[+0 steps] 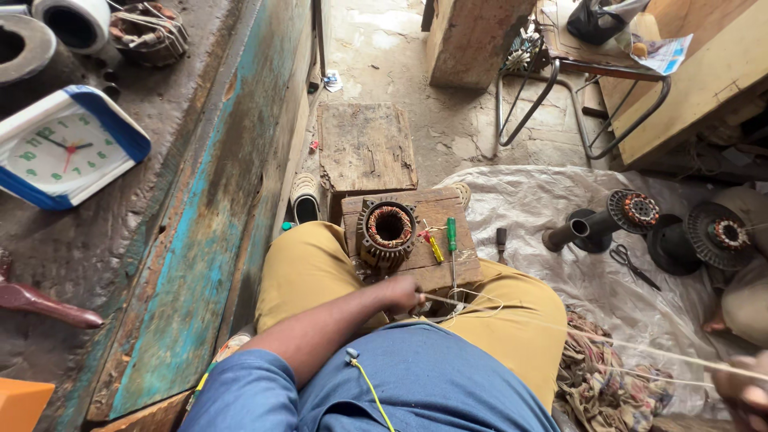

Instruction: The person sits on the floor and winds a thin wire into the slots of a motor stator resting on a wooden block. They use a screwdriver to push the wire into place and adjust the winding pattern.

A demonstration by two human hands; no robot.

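My left hand [404, 294] rests over my lap in khaki trousers, fingers closed on one end of a pale thin cord [576, 336]. The cord runs taut to the lower right, where my right hand [744, 394] grips its other end at the frame's edge. Just beyond my left hand, a motor stator [388, 230] with copper windings sits on a small wooden block [436, 204]. A green-handled screwdriver [452, 238] and a yellow-handled tool [433, 245] lie beside the stator on the block.
A worn blue workbench [200, 240] runs along the left, carrying a square clock [68, 148] and motor parts. A wooden stool [364, 144] stands ahead. On a plastic sheet [528, 200] to the right lie fan motor parts [632, 212], scissors [632, 266] and a rag pile [600, 376].
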